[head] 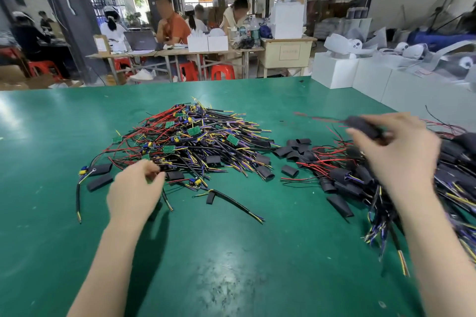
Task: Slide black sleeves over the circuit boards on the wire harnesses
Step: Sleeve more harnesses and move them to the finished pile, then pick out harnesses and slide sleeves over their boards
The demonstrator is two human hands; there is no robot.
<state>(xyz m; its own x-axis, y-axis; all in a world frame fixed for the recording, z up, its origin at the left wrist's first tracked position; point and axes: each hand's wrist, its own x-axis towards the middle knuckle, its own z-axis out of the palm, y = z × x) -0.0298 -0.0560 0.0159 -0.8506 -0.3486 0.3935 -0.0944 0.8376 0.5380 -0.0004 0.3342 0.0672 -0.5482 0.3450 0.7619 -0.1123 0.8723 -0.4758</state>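
Observation:
A pile of wire harnesses (190,136) with bare green circuit boards lies in the middle of the green table (231,252). My left hand (136,188) rests at the pile's near edge, fingers pinched on a harness (164,168) there. Loose black sleeves (296,149) lie scattered between the two piles. At the right a second pile of harnesses (360,175) has black sleeves over the boards. My right hand (396,149) hovers blurred above that pile, fingers closed on a sleeved harness (365,125) whose wires trail to the left.
White boxes (334,69) line the table's far right edge, with grey parts on them. Beyond the table several people sit at wooden benches (180,53) with red stools (221,72). A lone sleeved harness (231,201) lies near the table's middle.

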